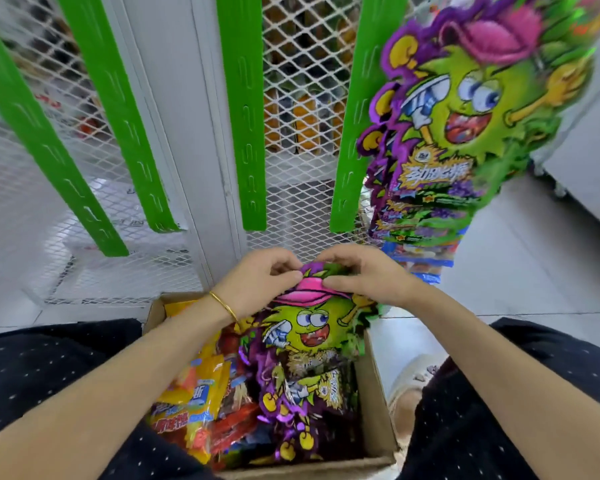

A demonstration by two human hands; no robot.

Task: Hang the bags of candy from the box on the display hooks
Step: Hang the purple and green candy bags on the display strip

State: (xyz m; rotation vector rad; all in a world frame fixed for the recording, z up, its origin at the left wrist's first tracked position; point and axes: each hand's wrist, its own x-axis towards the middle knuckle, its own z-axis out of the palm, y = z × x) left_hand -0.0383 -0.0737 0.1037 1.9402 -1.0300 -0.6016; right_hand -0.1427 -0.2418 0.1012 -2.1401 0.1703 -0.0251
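A cardboard box sits between my knees, packed with candy bags. Over the box I hold one green and purple cartoon bag of candy upright by its pink top. My left hand pinches the top from the left, and my right hand pinches it from the right. More bags of the same kind lie below it in the box, beside yellow and red bags. Several matching bags hang in a row at the upper right; their hook is hidden.
White wire mesh panels with green slotted uprights stand ahead of me. A white post runs between them. Grey floor tiles lie to the right, and a white cabinet stands at the far right.
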